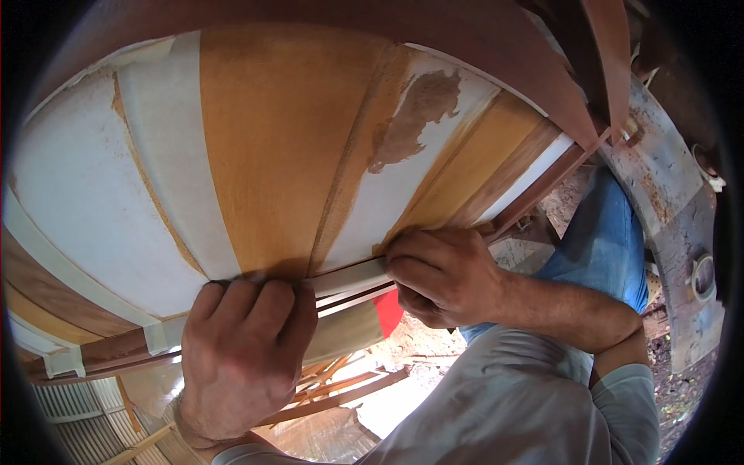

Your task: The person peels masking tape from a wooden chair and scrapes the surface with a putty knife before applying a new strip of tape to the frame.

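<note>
A large wooden panel [275, 147] carries stained brown bands, white patches and pale tape-like strips. A pale strip of masking tape [353, 280] runs along its near edge between my hands. My left hand [244, 341] is closed, its curled fingers pressed over the edge at the tape's left part; the thumb is hidden. My right hand [442, 275] is closed too, its bent fingers pinching the tape at the edge, further right. Another pale tape band [167, 124] crosses the panel up from the edge. Tape ends [157, 335] fold over the rim at the left.
A brown curved frame [310, 14] borders the panel's far side. Something red [389, 312] shows below the edge. Wooden slats [349, 391] lie on the ground beneath. A worn grey curved piece [659, 186] stands at the right, beyond my jeans-covered leg [597, 240].
</note>
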A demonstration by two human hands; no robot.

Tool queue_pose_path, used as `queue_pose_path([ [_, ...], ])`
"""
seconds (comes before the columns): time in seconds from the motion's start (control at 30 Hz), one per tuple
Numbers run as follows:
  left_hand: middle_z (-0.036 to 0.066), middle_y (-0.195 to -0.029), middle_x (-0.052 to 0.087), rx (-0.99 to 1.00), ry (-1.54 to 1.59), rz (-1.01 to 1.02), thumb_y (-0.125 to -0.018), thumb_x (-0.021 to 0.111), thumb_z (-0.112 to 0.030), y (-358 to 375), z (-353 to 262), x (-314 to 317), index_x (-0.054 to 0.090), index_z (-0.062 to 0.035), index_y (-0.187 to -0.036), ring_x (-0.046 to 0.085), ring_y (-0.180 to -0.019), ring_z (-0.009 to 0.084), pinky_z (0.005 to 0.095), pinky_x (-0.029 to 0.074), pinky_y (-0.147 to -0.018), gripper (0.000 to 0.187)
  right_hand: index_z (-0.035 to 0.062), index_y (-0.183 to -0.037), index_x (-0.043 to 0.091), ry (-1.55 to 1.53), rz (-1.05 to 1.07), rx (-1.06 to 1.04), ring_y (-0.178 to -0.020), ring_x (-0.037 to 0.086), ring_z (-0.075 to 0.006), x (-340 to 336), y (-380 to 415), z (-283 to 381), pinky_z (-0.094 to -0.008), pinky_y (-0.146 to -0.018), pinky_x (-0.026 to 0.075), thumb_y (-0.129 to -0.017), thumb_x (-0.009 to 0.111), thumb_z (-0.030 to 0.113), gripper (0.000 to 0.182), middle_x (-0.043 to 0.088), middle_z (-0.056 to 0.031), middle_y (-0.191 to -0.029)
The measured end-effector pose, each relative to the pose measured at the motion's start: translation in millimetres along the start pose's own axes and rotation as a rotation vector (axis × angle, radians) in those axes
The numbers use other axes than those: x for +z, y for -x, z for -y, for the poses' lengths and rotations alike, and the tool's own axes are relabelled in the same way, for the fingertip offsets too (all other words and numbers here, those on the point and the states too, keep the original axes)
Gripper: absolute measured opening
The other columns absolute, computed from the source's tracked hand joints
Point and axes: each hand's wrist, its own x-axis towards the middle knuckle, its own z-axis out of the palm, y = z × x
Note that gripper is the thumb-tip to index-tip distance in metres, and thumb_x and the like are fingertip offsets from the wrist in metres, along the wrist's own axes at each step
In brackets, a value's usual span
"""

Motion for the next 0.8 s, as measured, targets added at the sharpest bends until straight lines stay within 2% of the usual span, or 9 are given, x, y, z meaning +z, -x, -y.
queue_pose_path([
  [0.1, 0.007, -0.086, 0.054, -0.019, -0.001, 0.014, -0.075, 0.067, -0.015, -0.7, -1.0, -0.7, 0.075, 0.0013, -0.101, 0.059, -0.077, 0.0225, 0.0378, 0.046, -0.066, 0.032, 0.0053, -0.096, 0.061, 0.005, -0.008, 0.001, -0.082, 0.068, -0.0247, 0.9, 0.5, 0.3, -0.0388, -0.064, 0.058, -0.070, 0.080, 0.008, 0.033, 0.060, -0.0083, -0.102],
  [0.2, 0.007, -0.088, 0.061, -0.108, 0.038, 0.055, -0.069, 0.081, -0.010, -2.8, -6.7, -4.7, 0.077, -0.0030, -0.101, 0.061, -0.079, 0.0274, 0.0427, 0.048, -0.069, 0.033, 0.0033, -0.097, 0.066, 0.012, -0.071, -0.030, -0.075, 0.068, -0.0215, 4.7, 1.1, -1.7, -0.0358, -0.055, 0.055, -0.061, 0.077, 0.004, 0.037, 0.065, -0.0076, -0.098],
  [0.3, 0.008, -0.088, 0.061, -0.121, 0.033, 0.071, -0.069, 0.081, -0.010, -4.4, -7.4, -5.6, 0.077, -0.0029, -0.101, 0.061, -0.078, 0.0273, 0.0426, 0.049, -0.069, 0.033, 0.0052, -0.097, 0.061, 0.008, -0.004, 0.012, -0.082, 0.068, -0.0251, -0.7, 0.4, 1.9, -0.0390, -0.064, 0.059, -0.071, 0.080, 0.008, 0.032, 0.060, -0.0087, -0.102],
  [0.5, 0.008, -0.087, 0.060, -0.122, 0.033, 0.059, -0.069, 0.081, -0.009, -5.6, -8.6, -5.3, 0.076, -0.0030, -0.101, 0.062, -0.078, 0.0277, 0.0428, 0.049, -0.070, 0.033, 0.0051, -0.098, 0.061, -0.003, 0.008, 0.002, -0.083, 0.069, -0.0253, -1.5, 0.5, 0.1, -0.0391, -0.065, 0.059, -0.070, 0.081, 0.009, 0.034, 0.061, -0.0088, -0.104],
  [0.6, 0.007, -0.086, 0.054, -0.045, -0.004, 0.016, -0.074, 0.067, -0.012, -3.9, -3.4, -0.8, 0.073, 0.0008, -0.098, 0.060, -0.077, 0.0232, 0.0386, 0.048, -0.066, 0.028, 0.0053, -0.098, 0.061, 0.003, 0.008, 0.005, -0.084, 0.070, -0.0252, -1.7, 0.8, 0.8, -0.0393, -0.066, 0.059, -0.070, 0.081, 0.009, 0.034, 0.061, -0.0087, -0.105],
  [0.7, 0.008, -0.086, 0.054, -0.048, -0.004, 0.018, -0.075, 0.067, -0.012, -3.5, -3.1, -0.1, 0.073, 0.0010, -0.098, 0.060, -0.076, 0.0232, 0.0386, 0.048, -0.066, 0.028, 0.0031, -0.098, 0.066, 0.001, -0.057, -0.027, -0.076, 0.068, -0.0215, 2.0, -0.4, -0.8, -0.0360, -0.057, 0.056, -0.063, 0.077, 0.003, 0.036, 0.065, -0.0081, -0.098],
  [0.8, 0.008, -0.087, 0.060, -0.138, 0.023, 0.069, -0.069, 0.081, -0.008, -4.7, -9.1, -4.4, 0.076, -0.0030, -0.100, 0.063, -0.080, 0.0279, 0.0425, 0.049, -0.071, 0.032, 0.0032, -0.098, 0.066, 0.001, -0.062, -0.031, -0.076, 0.068, -0.0215, 5.0, 1.3, -2.5, -0.0360, -0.056, 0.056, -0.063, 0.077, 0.003, 0.037, 0.066, -0.0080, -0.098],
])
